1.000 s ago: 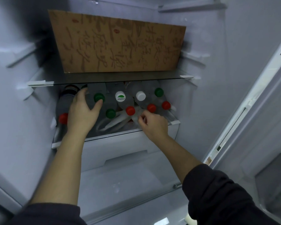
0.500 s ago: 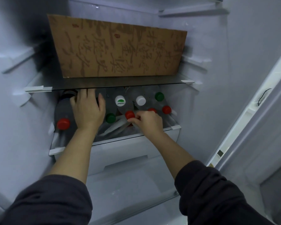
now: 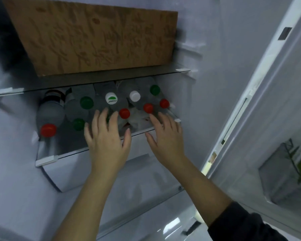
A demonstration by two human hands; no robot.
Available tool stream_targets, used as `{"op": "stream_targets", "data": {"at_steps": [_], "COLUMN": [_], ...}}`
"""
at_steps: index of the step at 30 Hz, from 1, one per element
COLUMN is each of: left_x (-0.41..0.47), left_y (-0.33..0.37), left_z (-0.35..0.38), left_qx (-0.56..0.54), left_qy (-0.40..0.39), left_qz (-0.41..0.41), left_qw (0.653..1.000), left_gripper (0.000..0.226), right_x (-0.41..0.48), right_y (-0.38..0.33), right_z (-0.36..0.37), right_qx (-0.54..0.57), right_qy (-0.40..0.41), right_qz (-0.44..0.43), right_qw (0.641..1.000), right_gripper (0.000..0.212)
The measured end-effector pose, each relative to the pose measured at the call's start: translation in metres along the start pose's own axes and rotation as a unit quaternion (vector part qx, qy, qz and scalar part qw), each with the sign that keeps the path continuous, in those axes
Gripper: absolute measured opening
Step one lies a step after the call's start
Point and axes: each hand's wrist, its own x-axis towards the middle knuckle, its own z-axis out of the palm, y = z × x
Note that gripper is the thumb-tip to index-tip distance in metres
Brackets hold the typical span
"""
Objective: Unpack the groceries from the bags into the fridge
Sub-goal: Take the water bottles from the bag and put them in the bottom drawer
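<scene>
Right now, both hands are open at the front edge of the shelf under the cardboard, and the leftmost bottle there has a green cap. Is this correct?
Not quite: in the head view the leftmost bottle has a red cap, not green. The rest holds: the left hand and right hand are both open at the front edge of the shelf under the cardboard.

Readable marking count: one, partial.

1. The white bottle cap (image 3: 111, 100) carries a green leaf logo with a single green word beside it. From my viewpoint the word is upside down. It appears to read "Cestbon", but the letters are blurred.
2. The cardboard sheet (image 3: 94, 37) carries dark scrawled marks. I cannot read any of them.
3. The leftmost bottle (image 3: 50, 108) has a banded label, too blurred to read.
</scene>
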Motion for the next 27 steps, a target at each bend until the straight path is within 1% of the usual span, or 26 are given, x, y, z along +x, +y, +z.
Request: {"op": "stream_targets", "data": {"at_steps": [2, 4, 8, 9, 13, 16, 20, 23, 27], "left_x": [-0.009, -0.021, -0.043, -0.049, -0.07, -0.09, -0.121, -0.147, -0.187], "left_y": [0.007, 0.011, 0.026, 0.031, 0.052, 0.073, 0.102, 0.13, 0.174], "left_z": [0.005, 0.007, 0.007, 0.007, 0.007, 0.005, 0.007, 0.009, 0.003], "left_qx": [0.025, 0.03, -0.017, -0.026, -0.043, -0.062, -0.071, -0.082, -0.086], "left_qy": [-0.051, -0.084, -0.12, -0.126, -0.146, -0.17, -0.203, -0.21, -0.236], "left_qz": [-0.001, 0.007, 0.037, 0.043, 0.052, 0.06, 0.081, 0.103, 0.138], "left_qw": [0.998, 0.996, 0.992, 0.991, 0.987, 0.982, 0.973, 0.969, 0.958], "left_gripper": [0.065, 0.072, 0.075, 0.075, 0.076, 0.081, 0.082, 0.078, 0.079], "right_x": [-0.014, -0.03, -0.064, -0.072, -0.103, -0.127, -0.169, -0.207, -0.259], "right_y": [0.005, 0.01, 0.024, 0.028, 0.035, 0.045, 0.07, 0.091, 0.121], "right_z": [-0.007, -0.016, -0.037, -0.041, -0.062, -0.077, -0.11, -0.138, -0.17], "right_qx": [-0.019, -0.016, -0.005, -0.012, -0.028, -0.045, -0.029, -0.069, -0.091], "right_qy": [-0.036, -0.074, -0.152, -0.159, -0.137, -0.144, -0.193, -0.182, -0.178], "right_qz": [0.006, 0.008, 0.038, 0.04, 0.028, 0.021, 0.05, 0.075, 0.126], "right_qw": [0.999, 0.997, 0.988, 0.986, 0.99, 0.988, 0.98, 0.978, 0.972], "right_gripper": [0.06, 0.062, 0.068, 0.068, 0.062, 0.062, 0.064, 0.059, 0.058]}}
